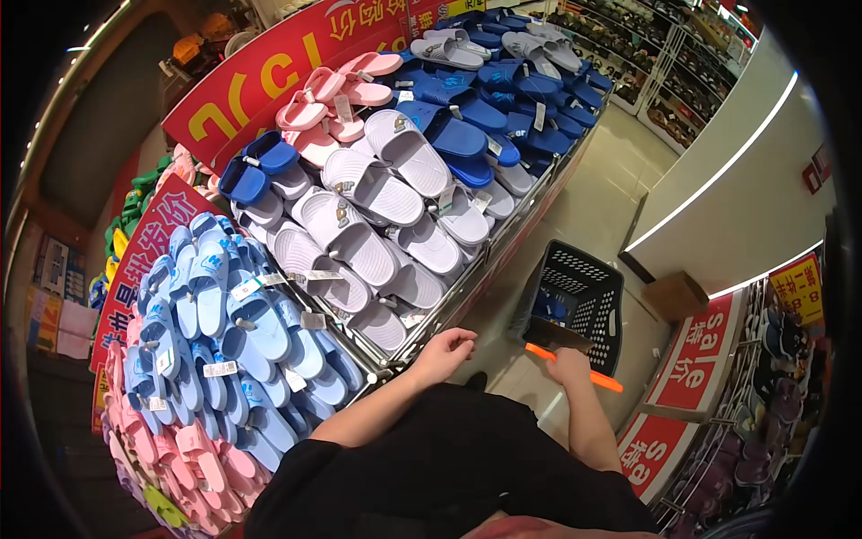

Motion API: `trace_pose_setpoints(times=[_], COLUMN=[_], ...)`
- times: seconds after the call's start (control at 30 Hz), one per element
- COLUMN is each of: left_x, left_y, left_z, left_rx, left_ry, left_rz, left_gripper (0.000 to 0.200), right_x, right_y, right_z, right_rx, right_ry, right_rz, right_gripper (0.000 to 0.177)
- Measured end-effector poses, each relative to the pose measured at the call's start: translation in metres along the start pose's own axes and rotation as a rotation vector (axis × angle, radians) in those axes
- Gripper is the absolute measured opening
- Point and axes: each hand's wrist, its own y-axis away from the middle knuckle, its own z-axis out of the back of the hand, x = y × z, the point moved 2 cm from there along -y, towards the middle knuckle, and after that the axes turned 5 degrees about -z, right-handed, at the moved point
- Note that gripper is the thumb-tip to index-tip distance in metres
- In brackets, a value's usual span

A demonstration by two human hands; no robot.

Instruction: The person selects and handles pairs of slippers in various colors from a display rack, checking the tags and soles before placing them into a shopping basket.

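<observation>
My right hand (pixel 568 366) is wrapped round the orange handle (pixel 605 382) of a black shopping basket (pixel 607 310) with perforated sides. Some dark blue items (pixel 549 305) lie inside the basket. My left hand (pixel 445 357) is beside the metal edge of the display, its fingers curled; whether they hold anything is too small to tell. Nearest to it are pale grey slippers (pixel 415 283) in rows. Light blue slippers (pixel 254 334) are stacked to the left, dark blue ones (pixel 462 117) farther back.
Pink slippers (pixel 205 454) fill the lower left. Red signs (pixel 260 76) stand behind the slippers. A cardboard box (pixel 675 295) sits on the floor beyond the basket. Red sale signs (pixel 691 359) and a shoe rack (pixel 759 431) are at the right. A white pillar (pixel 718 171) rises at the upper right.
</observation>
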Motion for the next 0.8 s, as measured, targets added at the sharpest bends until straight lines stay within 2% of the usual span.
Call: trace_pose_setpoints(times=[0.17, 0.23, 0.33, 0.5, 0.6, 0.67, 0.73, 0.8], left_x=[-0.015, -0.026, -0.063, -0.142, -0.186, -0.204, -0.209, -0.220], left_y=[-0.012, -0.018, -0.031, -0.078, -0.114, -0.144, -0.177, -0.200], left_z=[-0.013, -0.005, 0.027, 0.143, 0.225, 0.277, 0.325, 0.347], left_rx=[-0.031, -0.047, -0.149, -0.457, -0.598, -0.697, -0.684, -0.744], left_ry=[-0.007, -0.021, 0.113, 0.171, 0.471, 0.577, 0.771, 0.837], left_rz=[-0.050, -0.050, -0.094, -0.458, -0.532, -0.520, -0.464, -0.402], left_gripper=[0.029, 0.029, 0.029, 0.029, 0.041, 0.052, 0.062, 0.065], right_x=[-0.023, -0.032, -0.055, -0.079, -0.088, -0.097, -0.114, -0.122], right_y=[-0.035, -0.041, -0.038, -0.027, -0.016, -0.003, 0.003, 0.012], right_z=[0.015, 0.023, 0.024, 0.019, 0.010, 0.010, -0.003, -0.005], right_rx=[0.047, 0.078, 0.065, 0.121, 0.124, 0.164, 0.175, 0.196], right_ry=[-0.024, -0.016, -0.028, 0.004, 0.028, 0.019, 0.036, 0.055], right_rz=[-0.024, -0.042, -0.002, -0.007, -0.049, -0.056, -0.032, 0.009], right_gripper=[0.034, 0.038, 0.038, 0.040, 0.041, 0.040, 0.039, 0.035])
